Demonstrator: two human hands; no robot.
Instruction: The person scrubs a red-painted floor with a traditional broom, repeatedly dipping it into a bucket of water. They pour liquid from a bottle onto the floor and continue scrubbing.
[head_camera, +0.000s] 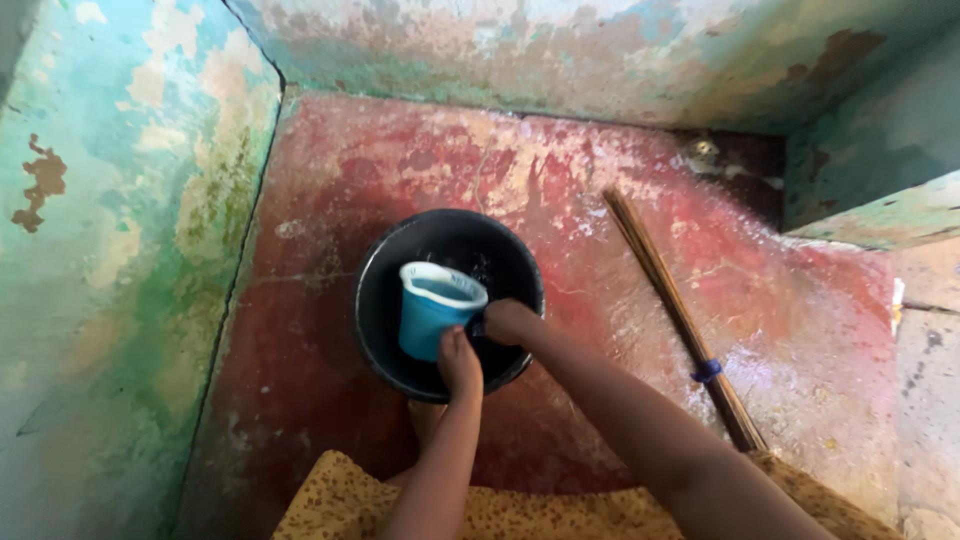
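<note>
Blue plastic mug (432, 310), apparently filled with water, tilts over a black bucket (380, 330) on the red floor (300, 400). Fingers of the left hand (459, 362) clamp its lower side, while the right hand (510, 322) touches the base, grip hidden. Further tilt or wet fingers slipping could spill water onto the floor.

The mug (432, 320) at centre looks like smooth blue plastic. Around it, the bucket (380, 300) is black, glossy and wet. The floor (330, 200) is rough red cement, worn pale. At 9 o'clock the wall (110, 250) shows flaking matt paint. At 3 o'clock lies a broom (672, 300) of dry sticks.
</note>
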